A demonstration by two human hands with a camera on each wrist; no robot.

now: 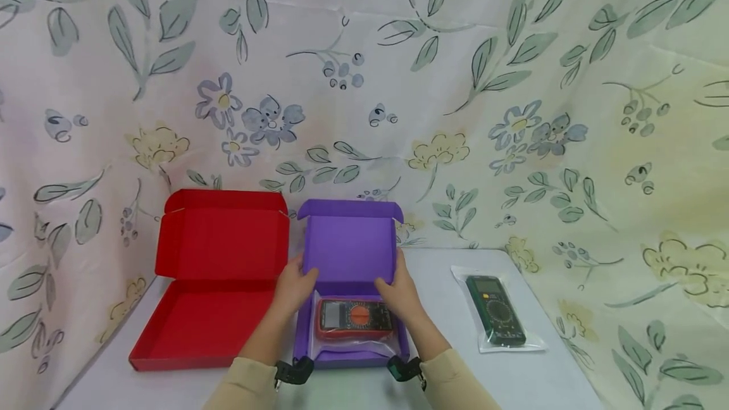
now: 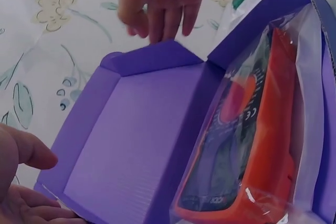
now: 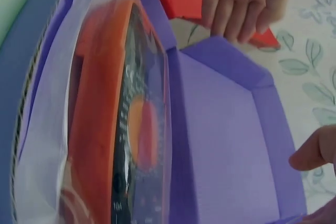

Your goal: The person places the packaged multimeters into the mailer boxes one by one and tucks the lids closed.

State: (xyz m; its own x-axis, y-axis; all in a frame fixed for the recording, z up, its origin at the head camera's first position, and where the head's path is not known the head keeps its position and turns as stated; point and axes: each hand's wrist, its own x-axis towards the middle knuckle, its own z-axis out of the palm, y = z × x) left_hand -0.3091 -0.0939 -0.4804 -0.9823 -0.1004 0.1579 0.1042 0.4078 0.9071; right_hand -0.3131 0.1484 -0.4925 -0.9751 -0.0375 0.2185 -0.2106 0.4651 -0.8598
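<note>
A purple cardboard box (image 1: 304, 334) stands with its lid (image 1: 350, 248) raised. In its base lies a red-framed multimeter (image 1: 354, 318) with an orange dial, sealed in a clear plastic bag (image 1: 347, 345). My left hand (image 1: 295, 283) is at the lid's left side, its thumb in front of the edge. On the other side my right hand (image 1: 400, 288) mirrors it. Each wrist view shows the opposite hand with fingers fairly straight beside the lid's side flap; the thumbs stand apart from the fingers. Whether the fingers touch the lid is partly hidden.
To the left a red cardboard box (image 1: 199, 328) stands open with its lid leaning back. A dark green multimeter (image 1: 495, 310) in a clear bag lies at the right on the white table (image 1: 438, 309). Behind hangs a floral cloth (image 1: 364, 112).
</note>
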